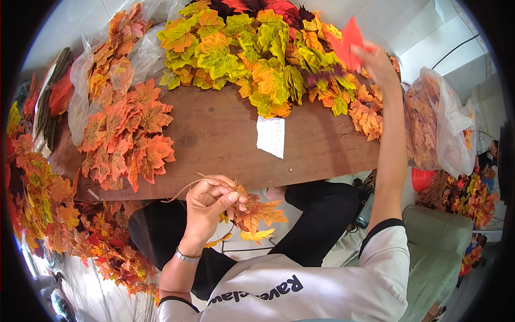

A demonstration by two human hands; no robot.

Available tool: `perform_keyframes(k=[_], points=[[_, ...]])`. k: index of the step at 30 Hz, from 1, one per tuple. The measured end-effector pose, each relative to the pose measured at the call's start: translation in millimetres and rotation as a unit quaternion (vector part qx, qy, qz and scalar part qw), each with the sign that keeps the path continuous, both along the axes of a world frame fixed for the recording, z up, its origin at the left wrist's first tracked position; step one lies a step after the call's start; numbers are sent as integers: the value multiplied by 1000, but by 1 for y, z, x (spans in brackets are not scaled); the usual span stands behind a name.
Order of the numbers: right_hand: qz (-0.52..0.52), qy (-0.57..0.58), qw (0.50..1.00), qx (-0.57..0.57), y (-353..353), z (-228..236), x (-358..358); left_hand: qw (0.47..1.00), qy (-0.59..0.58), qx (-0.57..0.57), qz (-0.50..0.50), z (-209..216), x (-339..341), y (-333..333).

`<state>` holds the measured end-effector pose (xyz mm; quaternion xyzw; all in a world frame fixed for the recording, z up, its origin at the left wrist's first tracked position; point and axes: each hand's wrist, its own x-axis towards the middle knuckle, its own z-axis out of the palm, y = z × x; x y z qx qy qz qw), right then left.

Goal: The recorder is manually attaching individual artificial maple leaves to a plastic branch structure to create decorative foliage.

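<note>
My left hand (210,206) is closed in a pinch around a thin brown stem (181,192), just off the table's near edge. Orange-brown artificial maple leaves (260,214) hang from that stem beside my fingers, with a yellow leaf (257,235) below them. Stretched out to the far right, my right hand (377,63) grips a red artificial leaf (350,44) above the leaf piles. Under and left of it spreads a big heap of yellow-green leaves (220,56). The exact hold of the left fingertips is partly hidden.
The brown table (214,134) carries a stack of orange leaves (126,129) at left and a white paper slip (271,138) in the middle. A clear plastic bag of leaves (429,118) stands at right. Leaf garlands (53,204) hang at far left. A green-grey seat (434,241) is beside me.
</note>
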<state>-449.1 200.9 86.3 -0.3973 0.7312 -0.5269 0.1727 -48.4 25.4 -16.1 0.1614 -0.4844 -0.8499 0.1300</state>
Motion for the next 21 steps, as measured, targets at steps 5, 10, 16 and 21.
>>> perform_keyframes(k=[5, 10, 16, 21], points=[[144, 95, 929, 327, 41, -48, 62, 999, 13, 6, -34, 5, 1, 3], [-131, 123, 973, 144, 58, -101, 81, 999, 17, -17, -26, 2, 1, 7], [-337, 49, 940, -32, 124, -125, 128, 999, 24, -13, -22, 3, 3, 8], [-311, 37, 950, -17, 109, -115, 159, 999, 19, -16, -23, 6, 1, 11]])
